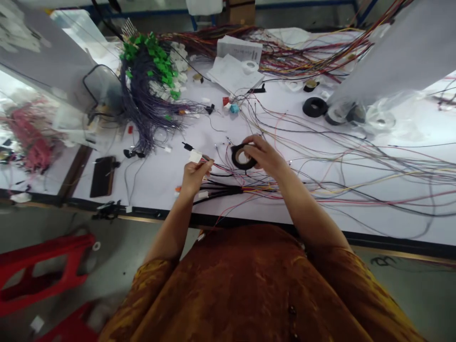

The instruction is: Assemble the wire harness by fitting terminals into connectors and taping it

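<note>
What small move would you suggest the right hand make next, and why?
Probably ease the black tape roll towards the wires: the right hand holds it up beside them, while the left hand pinches them.

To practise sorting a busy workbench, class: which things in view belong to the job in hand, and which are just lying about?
In the job:
black tape roll, in the right hand
wires, in the left hand
black-sleeved bundle, near both

Lying about, it seems:
dark phone
papers
red stool
</note>
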`<action>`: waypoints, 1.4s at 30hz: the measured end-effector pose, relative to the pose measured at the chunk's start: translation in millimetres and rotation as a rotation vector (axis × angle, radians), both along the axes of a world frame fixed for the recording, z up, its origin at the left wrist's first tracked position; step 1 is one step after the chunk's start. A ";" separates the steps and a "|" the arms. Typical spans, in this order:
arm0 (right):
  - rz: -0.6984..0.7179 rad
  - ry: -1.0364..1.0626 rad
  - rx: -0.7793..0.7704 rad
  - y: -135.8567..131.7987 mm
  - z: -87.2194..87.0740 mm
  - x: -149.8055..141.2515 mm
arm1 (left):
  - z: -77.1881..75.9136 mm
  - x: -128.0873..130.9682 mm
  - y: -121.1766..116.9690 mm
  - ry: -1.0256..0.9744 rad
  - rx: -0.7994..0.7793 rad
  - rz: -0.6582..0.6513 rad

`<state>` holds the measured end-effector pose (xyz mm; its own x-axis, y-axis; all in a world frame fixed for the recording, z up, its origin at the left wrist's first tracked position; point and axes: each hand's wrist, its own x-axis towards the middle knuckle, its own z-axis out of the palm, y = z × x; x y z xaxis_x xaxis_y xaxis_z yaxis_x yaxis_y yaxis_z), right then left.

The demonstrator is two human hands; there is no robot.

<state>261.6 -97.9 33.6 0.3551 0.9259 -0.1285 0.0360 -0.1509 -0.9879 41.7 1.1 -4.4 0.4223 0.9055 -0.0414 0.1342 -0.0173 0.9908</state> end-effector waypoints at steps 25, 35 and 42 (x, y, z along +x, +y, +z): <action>-0.016 0.012 0.015 -3.2 -22.2 -60.9 | 34.2 13.5 -24.7 0.109 0.150 -0.036; -0.147 0.221 0.021 -9.9 -28.3 -48.6 | 21.5 9.9 -28.2 0.196 0.249 0.066; 0.036 -0.255 0.192 -45.5 -36.9 -82.2 | 26.3 22.0 -25.2 0.125 0.184 -0.032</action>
<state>179.4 -143.4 -3.3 0.3201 0.9372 0.1386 0.2881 0.0431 -0.9566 63.7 -24.2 21.9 0.4531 0.8887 0.0696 0.2522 -0.2027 0.9462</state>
